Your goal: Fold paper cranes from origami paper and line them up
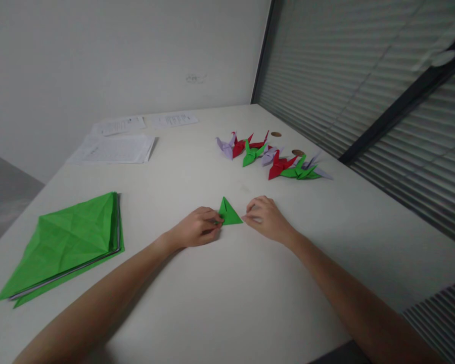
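Note:
A small piece of green origami paper (231,216), folded into a triangle with a slit-like crease near its top point, lies on the white table in front of me. My left hand (200,227) pinches its left corner, and the fingertips cover that edge. At the opposite corner is my right hand (265,217), its thumb and fingers curled into a pinch right at the paper's tip. How firmly the right fingertips hold that tip is too small to make out.
Folded paper cranes (252,152) in red, green and lilac stand in a row at the back right. On the left lies a stack of creased green sheets (74,232). Printed papers (116,149) lie farther back. Window blinds (326,76) border the table's right side.

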`<state>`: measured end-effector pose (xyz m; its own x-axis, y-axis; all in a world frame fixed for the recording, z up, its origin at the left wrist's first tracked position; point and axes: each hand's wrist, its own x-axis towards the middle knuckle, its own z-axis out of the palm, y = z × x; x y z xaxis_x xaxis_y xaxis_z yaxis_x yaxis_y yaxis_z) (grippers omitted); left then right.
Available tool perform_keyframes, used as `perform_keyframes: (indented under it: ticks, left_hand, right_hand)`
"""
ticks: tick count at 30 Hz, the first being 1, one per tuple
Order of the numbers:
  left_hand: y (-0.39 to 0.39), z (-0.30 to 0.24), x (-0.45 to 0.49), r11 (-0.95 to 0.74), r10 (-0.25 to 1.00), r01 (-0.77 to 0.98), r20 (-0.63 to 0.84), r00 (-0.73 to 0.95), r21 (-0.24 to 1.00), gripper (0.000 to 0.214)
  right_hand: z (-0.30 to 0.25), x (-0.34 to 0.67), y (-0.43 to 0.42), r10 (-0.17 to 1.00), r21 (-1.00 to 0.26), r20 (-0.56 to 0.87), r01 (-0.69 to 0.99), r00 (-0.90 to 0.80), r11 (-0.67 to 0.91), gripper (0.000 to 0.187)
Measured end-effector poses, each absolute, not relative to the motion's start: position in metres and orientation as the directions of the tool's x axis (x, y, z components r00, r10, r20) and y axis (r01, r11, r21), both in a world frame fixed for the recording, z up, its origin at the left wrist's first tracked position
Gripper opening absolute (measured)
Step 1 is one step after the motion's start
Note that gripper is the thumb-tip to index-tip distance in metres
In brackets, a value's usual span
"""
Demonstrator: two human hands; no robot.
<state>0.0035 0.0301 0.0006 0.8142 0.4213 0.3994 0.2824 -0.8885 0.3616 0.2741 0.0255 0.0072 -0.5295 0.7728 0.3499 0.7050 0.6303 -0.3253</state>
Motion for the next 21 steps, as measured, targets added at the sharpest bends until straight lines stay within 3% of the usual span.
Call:
perform_keyframes:
  ticks: [2, 5, 9, 13, 16, 19, 21]
  left_hand:
    - [0.026, 0.001, 0.005, -0.906, 0.404, 0.302, 0.390, 0.827, 0.298, 0.023]
    - [0.022, 0.003, 0.005, -0.921, 0.380, 0.300, 0.402, 0.833, 0.250, 0.028]
    - [0.022, 0.006, 0.005, -0.894, 0.443, 0.337, 0.473, 0.762, 0.295, 0.043]
    - [0.023, 0.007, 0.007, -0.890, 0.452, 0.371, 0.413, 0.790, 0.265, 0.030]
    - [0.022, 0.008, 0.009, -0.887, 0.461, 0.421, 0.348, 0.816, 0.189, 0.027]
    - [0.020, 0.011, 0.009, -0.871, 0.489, 0.471, 0.340, 0.803, 0.141, 0.027]
    - [0.018, 0.013, 0.010, -0.870, 0.487, 0.478, 0.351, 0.799, 0.120, 0.027]
  right_hand:
    - [0.003, 0.270, 0.025, 0.772, -0.344, 0.387, 0.698, -0.504, 0.628, 0.017]
    - [-0.001, 0.262, 0.022, 0.748, -0.376, 0.350, 0.647, -0.564, 0.663, 0.035]
    - [-0.005, 0.259, 0.021, 0.734, -0.419, 0.315, 0.606, -0.602, 0.677, 0.027]
    - [-0.003, 0.262, 0.022, 0.671, -0.487, 0.355, 0.484, -0.651, 0.727, 0.025]
    - [0.004, 0.265, 0.021, 0.660, -0.463, 0.332, 0.493, -0.674, 0.737, 0.023]
    - [0.009, 0.266, 0.019, 0.698, -0.398, 0.302, 0.580, -0.649, 0.711, 0.004]
    - [0.008, 0.266, 0.020, 0.723, -0.345, 0.308, 0.636, -0.618, 0.690, 0.012]
